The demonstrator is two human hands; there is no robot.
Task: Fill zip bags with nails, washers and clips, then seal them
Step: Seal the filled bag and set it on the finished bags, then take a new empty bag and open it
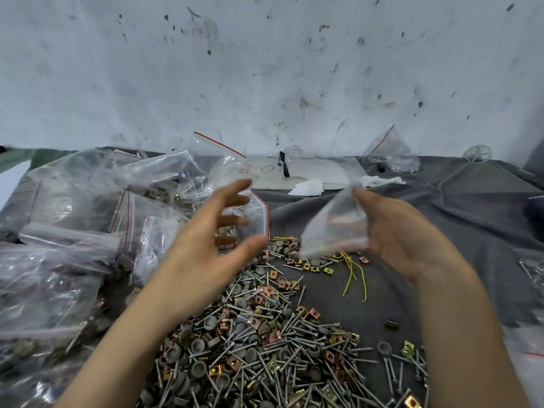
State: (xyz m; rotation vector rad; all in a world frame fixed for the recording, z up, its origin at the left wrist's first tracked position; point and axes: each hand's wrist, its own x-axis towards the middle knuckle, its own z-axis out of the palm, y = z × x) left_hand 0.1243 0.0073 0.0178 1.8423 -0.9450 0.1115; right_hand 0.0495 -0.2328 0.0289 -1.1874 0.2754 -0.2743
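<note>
A big loose heap of grey nails point(297, 340), grey round washers point(197, 346) and brass and copper clips point(232, 363) covers the grey cloth in front of me. My right hand point(394, 231) holds a small clear zip bag point(332, 228) above the far end of the heap; the bag is blurred. My left hand point(212, 240) hovers with fingers spread and straight, holding nothing, just in front of a red-striped zip bag point(259, 216) with a few parts in it.
Many filled and empty clear zip bags point(82, 219) are piled at the left. Yellow wires point(353, 269) lie beyond the heap. A white sheet point(297, 175), crumpled tissue and a bag of small metal parts point(394, 157) sit near the stained wall.
</note>
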